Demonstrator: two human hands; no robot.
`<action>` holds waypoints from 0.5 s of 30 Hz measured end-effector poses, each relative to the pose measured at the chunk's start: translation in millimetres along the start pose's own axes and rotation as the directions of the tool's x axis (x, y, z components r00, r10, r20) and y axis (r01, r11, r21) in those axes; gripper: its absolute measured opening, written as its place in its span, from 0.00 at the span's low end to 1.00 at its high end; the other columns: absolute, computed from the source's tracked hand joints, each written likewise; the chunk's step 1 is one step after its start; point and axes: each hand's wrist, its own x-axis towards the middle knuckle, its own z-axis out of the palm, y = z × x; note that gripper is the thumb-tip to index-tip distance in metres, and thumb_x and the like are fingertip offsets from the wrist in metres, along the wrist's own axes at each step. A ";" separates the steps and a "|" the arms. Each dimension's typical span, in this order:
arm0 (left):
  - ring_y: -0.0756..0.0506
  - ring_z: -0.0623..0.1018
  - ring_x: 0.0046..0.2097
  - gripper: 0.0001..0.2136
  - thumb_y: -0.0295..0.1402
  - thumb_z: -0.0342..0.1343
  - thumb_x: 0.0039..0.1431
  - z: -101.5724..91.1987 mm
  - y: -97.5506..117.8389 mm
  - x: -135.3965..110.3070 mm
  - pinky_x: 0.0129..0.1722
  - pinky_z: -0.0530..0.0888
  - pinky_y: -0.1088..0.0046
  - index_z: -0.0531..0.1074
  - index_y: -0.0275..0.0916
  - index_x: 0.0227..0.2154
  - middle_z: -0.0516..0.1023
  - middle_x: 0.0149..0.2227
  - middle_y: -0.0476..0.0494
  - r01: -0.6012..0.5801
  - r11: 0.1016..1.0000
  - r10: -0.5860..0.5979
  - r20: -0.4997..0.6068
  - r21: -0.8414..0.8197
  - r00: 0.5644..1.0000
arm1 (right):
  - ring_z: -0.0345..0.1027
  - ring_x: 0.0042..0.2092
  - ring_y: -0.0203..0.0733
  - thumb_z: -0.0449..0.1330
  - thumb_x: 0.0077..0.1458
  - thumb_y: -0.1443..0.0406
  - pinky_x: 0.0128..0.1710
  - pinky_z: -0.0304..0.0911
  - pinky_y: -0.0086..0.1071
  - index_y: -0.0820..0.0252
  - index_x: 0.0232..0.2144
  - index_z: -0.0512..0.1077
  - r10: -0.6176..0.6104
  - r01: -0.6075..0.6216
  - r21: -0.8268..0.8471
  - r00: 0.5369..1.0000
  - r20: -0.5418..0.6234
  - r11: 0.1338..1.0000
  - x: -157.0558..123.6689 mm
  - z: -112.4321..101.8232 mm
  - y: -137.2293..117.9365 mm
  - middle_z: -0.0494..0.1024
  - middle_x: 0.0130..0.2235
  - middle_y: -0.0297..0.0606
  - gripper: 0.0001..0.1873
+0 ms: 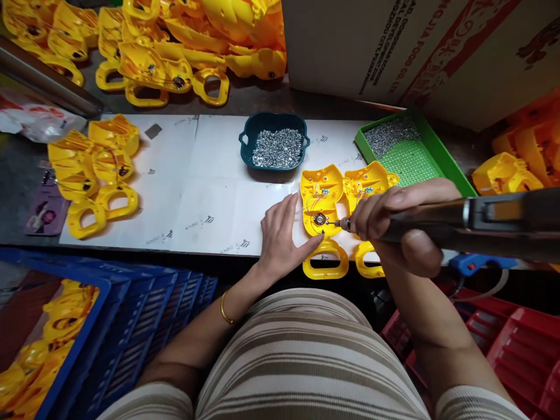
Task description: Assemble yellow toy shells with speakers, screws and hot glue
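Note:
A yellow plastic housing half (321,181) with a ring handle lies open side up at the table's front edge. Thin wires, a small circuit board and a round metal-centred part (319,219) sit inside it. My left hand (280,239) lies at its left side, fingers outstretched, thumb on the lower rim. My right hand (394,219) is wrapped round a power screwdriver (450,224), held nearly level. Its bit points left and reaches the housing beside the round part; whether it sits on a screw is too small to tell. Another wired housing half (371,175) lies to the right, partly hidden by my right hand.
A dark teal basin (249,140) and a green tray (450,166) hold small metal screws. Yellow housings (94,157) lie at left, with more piled behind. A large carton (341,52) stands at back right. Blue (144,315) and red (503,344) crates flank me below the table.

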 end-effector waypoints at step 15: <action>0.36 0.62 0.61 0.40 0.49 0.57 0.57 11.8 10.5 -5.5 0.58 0.52 0.57 0.49 0.34 0.66 0.68 0.60 0.34 0.110 0.993 -0.115 0.183 0.039 0.976 | 0.59 0.19 0.33 0.58 0.55 0.49 0.19 0.62 0.30 0.50 0.40 0.69 0.120 -0.099 -0.146 0.983 0.141 0.984 -16.1 -5.2 60.0 0.63 0.21 0.25 0.17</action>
